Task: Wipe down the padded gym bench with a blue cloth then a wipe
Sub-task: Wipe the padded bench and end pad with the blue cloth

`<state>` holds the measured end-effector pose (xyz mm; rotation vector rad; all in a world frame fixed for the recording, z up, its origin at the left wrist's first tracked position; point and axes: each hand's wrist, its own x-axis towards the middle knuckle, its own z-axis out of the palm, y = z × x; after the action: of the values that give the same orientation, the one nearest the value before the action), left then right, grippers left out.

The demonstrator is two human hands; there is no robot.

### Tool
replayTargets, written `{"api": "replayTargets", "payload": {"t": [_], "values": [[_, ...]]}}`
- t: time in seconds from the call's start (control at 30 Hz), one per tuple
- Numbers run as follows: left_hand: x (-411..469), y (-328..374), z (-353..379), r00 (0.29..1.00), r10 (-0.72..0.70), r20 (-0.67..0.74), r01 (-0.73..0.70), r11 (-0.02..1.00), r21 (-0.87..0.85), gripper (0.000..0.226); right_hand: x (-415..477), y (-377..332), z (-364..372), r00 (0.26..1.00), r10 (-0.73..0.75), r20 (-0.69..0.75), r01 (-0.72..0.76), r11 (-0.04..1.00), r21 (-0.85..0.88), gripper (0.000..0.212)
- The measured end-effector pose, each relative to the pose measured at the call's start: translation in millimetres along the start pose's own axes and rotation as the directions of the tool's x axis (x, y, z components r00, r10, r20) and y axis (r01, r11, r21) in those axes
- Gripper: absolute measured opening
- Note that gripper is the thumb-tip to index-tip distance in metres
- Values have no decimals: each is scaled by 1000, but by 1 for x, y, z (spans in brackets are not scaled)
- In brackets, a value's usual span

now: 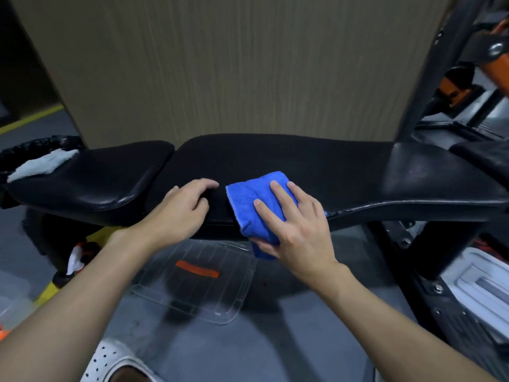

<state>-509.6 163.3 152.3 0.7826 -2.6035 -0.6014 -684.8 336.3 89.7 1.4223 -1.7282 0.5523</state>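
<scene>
A crumpled white wipe (41, 164) is lying on the far left end of the black padded gym bench (275, 158), touching the seat pad there. Moving right along the bench, you are resting your left hand (179, 208) on its near edge, just past the gap between the two pads. Its fingers are bending loosely onto the padding and gripping nothing. Just to the right of that hand, a folded blue terry cloth (248, 205) is sitting on the bench top and draping over its near edge. You are pressing your right hand (297, 224) flat on it, fingers straight and spread, thumb lying across the hanging fold. Beneath the bench, a clear plastic tray with an orange strip (192, 293) is lying on the grey floor.
</scene>
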Motion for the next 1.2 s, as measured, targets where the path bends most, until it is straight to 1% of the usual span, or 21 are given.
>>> {"api": "replayTargets", "payload": {"t": [0.1, 0.23, 0.3, 0.4, 0.5, 0.57, 0.7, 0.87, 0.97, 1.0, 1.07, 1.1, 1.13, 1.2], "values": [[10, 25, 14, 996, 80, 38, -81, 997, 8, 37, -19, 30, -3, 999, 33, -35, -33, 999, -6, 57], [26, 64, 36, 989, 124, 79, -125, 992, 11, 34, -44, 62, -5, 994, 85, -74, -87, 996, -18, 64], [34, 82, 46, 982, 160, 103, -164, 986, 27, 33, -53, 80, -7, 991, 111, -73, -113, 993, -16, 64], [48, 106, 61, 966, 209, 153, -216, 976, 31, 32, -64, 116, -12, 977, 191, -98, -193, 981, -14, 55], [62, 131, 76, 948, 253, 196, -263, 964, 29, 31, -78, 157, -20, 952, 286, -106, -297, 949, -108, 53], [71, 148, 88, 936, 277, 218, -288, 957, 20, 31, -88, 180, -26, 939, 327, -109, -342, 924, -170, 52], [86, 177, 108, 917, 328, 228, -340, 940, 12, 30, -103, 211, -38, 916, 384, -118, -401, 893, -205, 51], [104, 207, 127, 890, 379, 252, -395, 918, 14, 31, -119, 246, -57, 839, 532, -113, -544, 819, -183, 54], [112, 220, 140, 878, 397, 268, -419, 908, 27, 32, -127, 267, -69, 787, 611, -84, -616, 771, -162, 58], [114, 223, 144, 877, 395, 273, -423, 905, 50, 33, -127, 273, -74, 753, 655, -62, -656, 739, -155, 61], [116, 224, 150, 876, 390, 284, -434, 893, 114, 35, -121, 282, -83, 644, 765, 3, -756, 637, -150, 68], [117, 224, 152, 877, 388, 284, -436, 890, 130, 35, -118, 286, -88, 588, 808, 40, -792, 585, -177, 70], [118, 224, 152, 878, 387, 282, -436, 890, 133, 35, -114, 287, -91, 556, 828, 67, -798, 555, -235, 71], [118, 223, 153, 879, 384, 284, -433, 891, 134, 34, -108, 285, -97, 562, 823, 76, -762, 552, -339, 70]]}}
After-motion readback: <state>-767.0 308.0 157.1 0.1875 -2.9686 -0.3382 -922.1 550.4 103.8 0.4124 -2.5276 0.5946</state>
